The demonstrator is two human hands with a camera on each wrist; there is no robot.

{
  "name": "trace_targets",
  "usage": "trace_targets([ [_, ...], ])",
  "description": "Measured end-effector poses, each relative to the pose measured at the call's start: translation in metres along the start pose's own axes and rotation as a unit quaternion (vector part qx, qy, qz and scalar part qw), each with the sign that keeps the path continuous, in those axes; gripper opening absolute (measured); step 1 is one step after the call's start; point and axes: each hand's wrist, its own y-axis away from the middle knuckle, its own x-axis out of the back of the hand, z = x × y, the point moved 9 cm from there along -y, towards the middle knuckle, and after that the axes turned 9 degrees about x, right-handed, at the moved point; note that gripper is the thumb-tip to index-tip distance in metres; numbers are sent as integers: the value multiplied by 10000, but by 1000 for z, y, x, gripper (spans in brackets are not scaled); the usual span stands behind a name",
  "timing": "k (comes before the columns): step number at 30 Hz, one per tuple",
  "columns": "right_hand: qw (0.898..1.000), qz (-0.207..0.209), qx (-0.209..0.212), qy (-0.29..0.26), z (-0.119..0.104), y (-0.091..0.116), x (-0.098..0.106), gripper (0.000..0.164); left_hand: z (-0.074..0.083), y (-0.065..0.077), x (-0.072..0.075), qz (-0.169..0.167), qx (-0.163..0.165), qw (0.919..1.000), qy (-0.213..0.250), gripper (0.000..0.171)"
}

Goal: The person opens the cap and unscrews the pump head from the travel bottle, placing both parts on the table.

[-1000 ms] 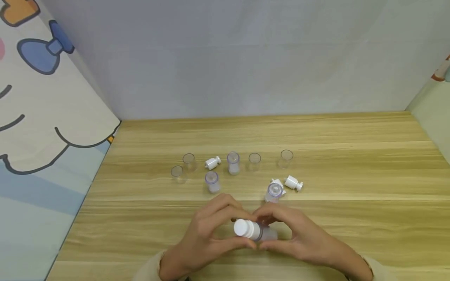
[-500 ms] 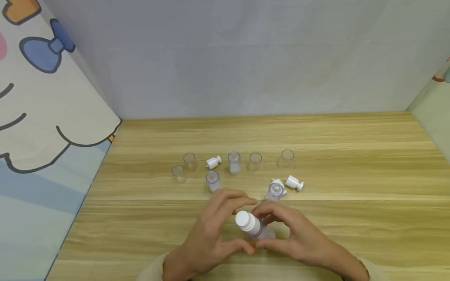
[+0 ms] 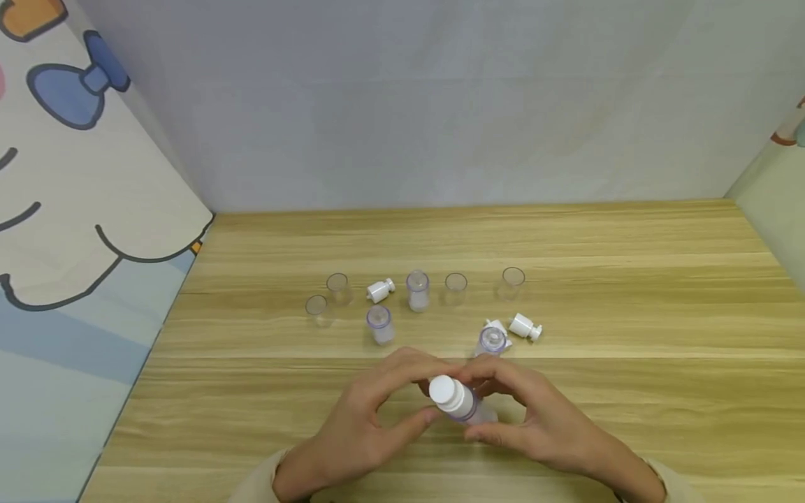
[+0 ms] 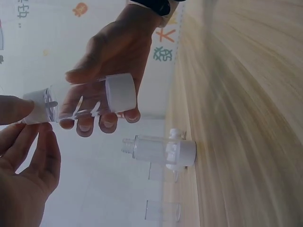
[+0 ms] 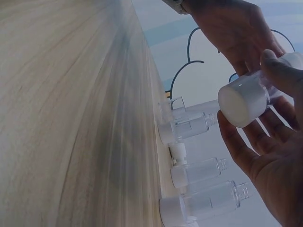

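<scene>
Both hands hold one small clear bottle (image 4: 87,97) with a white base, raised above the table's near side. My left hand (image 3: 367,419) pinches its white pump top (image 3: 449,396) between thumb and fingers. My right hand (image 3: 544,419) is curled round the clear body, thumb on the near side and fingers on the far side. The bottle tilts, with its white top toward the left hand. In the left wrist view the top sits at the bottle's neck; whether it is fully seated I cannot tell. In the right wrist view the white base (image 5: 242,101) faces the camera.
Clear bottles stand beyond the hands: one bottle (image 3: 380,327) nearer, another bottle (image 3: 418,293) behind, a third bottle (image 3: 490,342) rightward. White pump heads lie beside them, including one pump head (image 3: 380,290) and another pump head (image 3: 525,327). Several clear caps (image 3: 455,288) stand along the back.
The left fingers and thumb loosened from the white top half a second ago, and are round it again now. The bottle has tipped more upright and moved slightly right.
</scene>
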Motion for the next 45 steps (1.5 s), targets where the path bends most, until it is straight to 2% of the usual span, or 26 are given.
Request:
trace_targets([
  [9, 9999, -108, -62, -20, 1, -1, -2, 58, -7, -1, 0, -2, 147, 9999, 11, 58],
  [15, 9997, -196, 98, 73, 0, -2, -4, 52, -12, 1, -1, 3, 422, 9991, -57, 50],
  [21, 9991, -278, 304, 117, -1, -3, -8, 50, -13, 0, 0, 111, 344, 9989, -294, 44],
  [26, 9992, -313, 259, 62, -1, -2, -12, 50, -11, 0, 0, 102, 188, 9970, -743, 52],
  [30, 9993, -240, 231, 157, -1, -1, -10, 52, -12, 0, -1, -109, 240, 9935, -1109, 79],
  [32, 9994, -188, 207, 195, -1, -1, -8, 53, -13, 0, -2, -240, 369, 9943, -972, 93],
  [34, 9995, -140, 180, 211, -1, 0, -7, 53, -14, 0, -2, -303, 506, 9961, -650, 100],
  [37, 9997, -95, 117, 197, 0, 1, -5, 54, -14, 1, -3, -394, 686, 9969, -9, 91],
  [39, 9997, -63, 105, 216, 1, 3, -4, 56, -13, 2, -3, -450, 710, 9962, 237, 84],
  [41, 9997, -48, 95, 198, 2, 4, -3, 56, -12, 2, -4, -530, 704, 9953, 405, 77],
  [45, 9998, -53, 109, 187, 2, 5, -3, 53, -9, 1, -5, -575, 459, 9961, 494, 66],
])
